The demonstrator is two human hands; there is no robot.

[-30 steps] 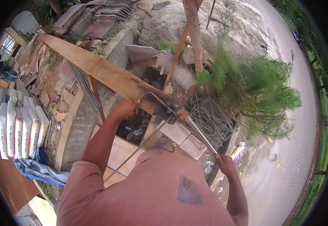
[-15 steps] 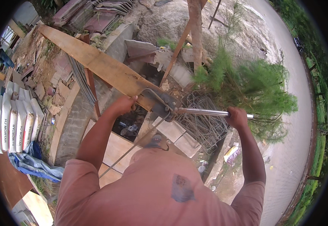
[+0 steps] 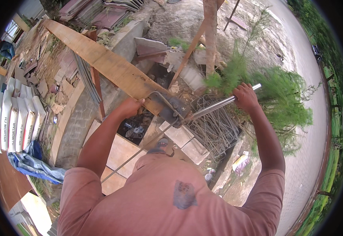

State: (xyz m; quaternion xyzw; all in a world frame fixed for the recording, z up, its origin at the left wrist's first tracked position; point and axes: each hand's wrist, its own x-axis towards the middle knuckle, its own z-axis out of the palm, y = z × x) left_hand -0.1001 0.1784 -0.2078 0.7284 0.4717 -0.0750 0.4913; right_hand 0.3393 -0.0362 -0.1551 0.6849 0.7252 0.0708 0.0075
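Observation:
My right hand (image 3: 245, 97) is wrapped round the outer part of a shiny metal pipe (image 3: 217, 107). The pipe's inner end meets a dark metal plate (image 3: 178, 105) on the near end of a long wooden plank (image 3: 108, 67). At that plate lies a thin steel rod (image 3: 130, 158), its long part slanting toward me on the left and its far part bent back over the plank. My left hand (image 3: 130, 107) is closed at the plank's left edge, by the rod's bent tip, its thumb on top; the fingers underneath are hidden.
A heap of bent wire stirrups (image 3: 215, 128) lies right of the plate, beside a feathery green shrub (image 3: 270, 92). Floor tiles (image 3: 185, 143) and a dark pit (image 3: 134, 128) are below. Stacked white bags (image 3: 19, 122) stand at left; a wooden post (image 3: 210, 39) rises beyond.
My right hand has swung the pipe's outer end away from me, so it now slants up to the right. My left hand stays at the plank's edge.

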